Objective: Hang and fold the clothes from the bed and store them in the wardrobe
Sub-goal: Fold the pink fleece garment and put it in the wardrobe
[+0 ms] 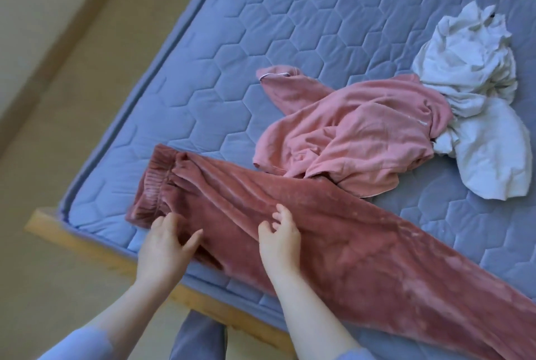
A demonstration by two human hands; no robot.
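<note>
Dark pink velvet trousers (pixel 348 243) lie stretched slantwise across the near corner of the bed (pixel 290 26). Their gathered waistband (pixel 153 182) sits towards the left edge of the quilted blue-grey mattress, and the legs run off to the lower right. The left hand (pixel 164 246) rests on the trousers just below the waistband, its fingers (pixel 191 240) straight and spread, gripping nothing. The right hand (pixel 280 236) rests further along the same garment with its fingers (pixel 280 213) loosely bent, the tips touching the velvet; no fold is plainly pinched between them. Just beyond the trousers lies a crumpled light pink top (pixel 348 133), its lower hem overlapping their far edge and one sleeve flung out to the left. A small pale mark near its right side is too small to read. A rumpled white garment (pixel 478 98) lies against the right side of the pink top, partly over it. A pale wooden bed frame (pixel 87 243) shows under the mattress corner, with beige floor (pixel 58 98) to the left. Light blue sleeves (pixel 81 342) cover the person's forearms at the bottom edge.
</note>
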